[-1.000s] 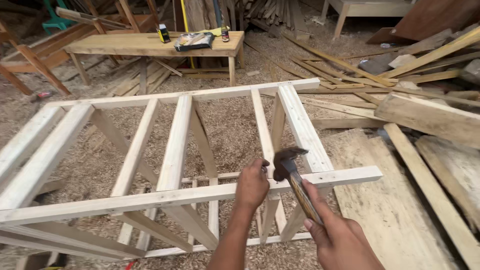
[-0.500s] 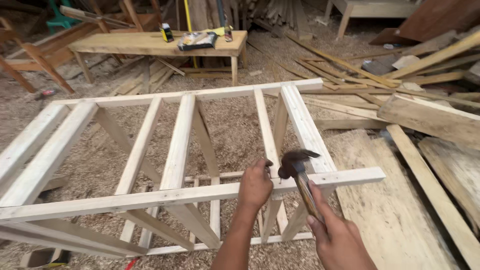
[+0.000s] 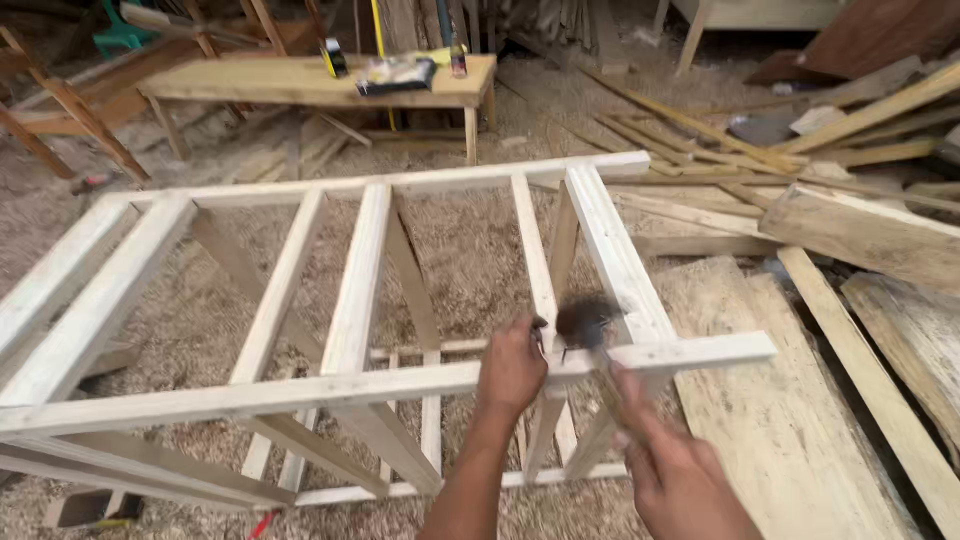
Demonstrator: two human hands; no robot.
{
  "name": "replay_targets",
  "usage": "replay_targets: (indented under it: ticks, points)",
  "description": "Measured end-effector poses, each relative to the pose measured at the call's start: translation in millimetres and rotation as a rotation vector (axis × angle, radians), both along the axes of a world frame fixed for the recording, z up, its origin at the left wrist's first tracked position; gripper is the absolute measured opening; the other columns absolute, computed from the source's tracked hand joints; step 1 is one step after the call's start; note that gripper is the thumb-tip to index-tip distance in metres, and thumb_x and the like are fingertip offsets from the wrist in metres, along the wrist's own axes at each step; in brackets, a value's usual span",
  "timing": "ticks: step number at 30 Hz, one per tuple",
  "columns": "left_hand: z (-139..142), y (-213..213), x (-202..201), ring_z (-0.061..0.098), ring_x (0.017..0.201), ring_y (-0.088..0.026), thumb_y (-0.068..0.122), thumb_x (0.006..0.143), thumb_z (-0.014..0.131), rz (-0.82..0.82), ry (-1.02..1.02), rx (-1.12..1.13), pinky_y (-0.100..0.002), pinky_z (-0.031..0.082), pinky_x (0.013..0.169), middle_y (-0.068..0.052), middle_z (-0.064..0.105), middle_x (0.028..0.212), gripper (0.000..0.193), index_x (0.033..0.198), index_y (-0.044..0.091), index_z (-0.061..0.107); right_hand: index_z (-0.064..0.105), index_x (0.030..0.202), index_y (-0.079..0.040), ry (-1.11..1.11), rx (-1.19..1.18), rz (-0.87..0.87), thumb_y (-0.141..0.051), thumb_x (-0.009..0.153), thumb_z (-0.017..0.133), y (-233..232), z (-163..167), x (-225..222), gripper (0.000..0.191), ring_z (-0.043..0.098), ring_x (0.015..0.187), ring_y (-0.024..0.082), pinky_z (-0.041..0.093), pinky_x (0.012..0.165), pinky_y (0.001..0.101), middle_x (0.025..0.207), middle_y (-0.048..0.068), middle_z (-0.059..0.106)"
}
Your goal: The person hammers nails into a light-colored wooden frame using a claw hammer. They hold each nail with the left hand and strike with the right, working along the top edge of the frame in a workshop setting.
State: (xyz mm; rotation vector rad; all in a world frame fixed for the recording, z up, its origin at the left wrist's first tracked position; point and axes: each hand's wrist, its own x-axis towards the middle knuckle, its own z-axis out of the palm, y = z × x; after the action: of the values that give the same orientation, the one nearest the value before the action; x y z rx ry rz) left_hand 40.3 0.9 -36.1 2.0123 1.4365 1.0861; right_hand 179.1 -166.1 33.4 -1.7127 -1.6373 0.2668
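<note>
Lowered since before, the dark-headed wooden-handled hammer [image 3: 588,325], gripped by right hand [image 3: 680,480], could strike left-hand fingers [image 3: 512,365] pinching at the pale wooden frame [image 3: 400,380].

— How many things of each kind do we count here?
— We count one pale wooden slatted frame [image 3: 360,290], one dark-headed hammer [image 3: 585,322], blurred, and two bare hands, the left hand [image 3: 512,365] and the right hand [image 3: 680,475]
— And further back?
— We see one long wooden workbench [image 3: 300,82], one yellow tape measure [image 3: 333,57] on it, and one green plastic chair [image 3: 118,32]
</note>
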Motion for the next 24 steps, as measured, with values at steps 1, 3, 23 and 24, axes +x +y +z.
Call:
replay_targets:
  ticks: [1,3,23,24]
  points:
    - [2,1,-2,0.069,0.102,-0.038,-0.005,0.081,0.052,0.010,-0.003,-0.008,-0.047,0.054,0.094,-0.022,0.071,0.110,0.038,0.113,0.004,0.070,0.031,0.163,-0.033,0.002,-0.178,0.028,-0.017,0.090,0.061,4,-5,2,0.081,0.079,0.086,0.033,0.060,0.083,0.0447,0.123,0.022,0.073]
    - [4,0,-1,0.070,0.102,-0.038,-0.001,0.090,0.051,-0.003,-0.043,-0.033,-0.049,0.055,0.092,-0.022,0.072,0.110,0.030,0.113,0.004,0.071,0.033,0.162,-0.025,-0.213,0.276,0.053,-0.020,0.096,0.062,4,-6,8,0.072,0.075,0.096,0.038,0.059,0.080,0.0447,0.112,0.024,0.073]
    - [10,-7,-1,0.069,0.104,-0.037,-0.008,0.085,0.049,-0.031,-0.021,0.004,-0.046,0.053,0.098,-0.020,0.071,0.112,0.033,0.110,0.000,0.069,0.033,0.162,-0.037,0.132,-0.286,-0.183,-0.022,0.098,0.063,-20,18,22,0.073,0.070,0.070,0.023,0.061,0.068,0.0380,0.081,0.011,0.073]
    - [9,-5,0,0.070,0.103,-0.037,-0.009,0.084,0.048,-0.043,-0.036,0.036,-0.046,0.053,0.099,-0.021,0.071,0.112,0.035,0.111,0.000,0.069,0.031,0.163,-0.038,0.177,-0.317,-0.221,-0.022,0.100,0.060,-21,26,24,0.071,0.064,0.061,0.022,0.059,0.059,0.0385,0.073,0.009,0.069]
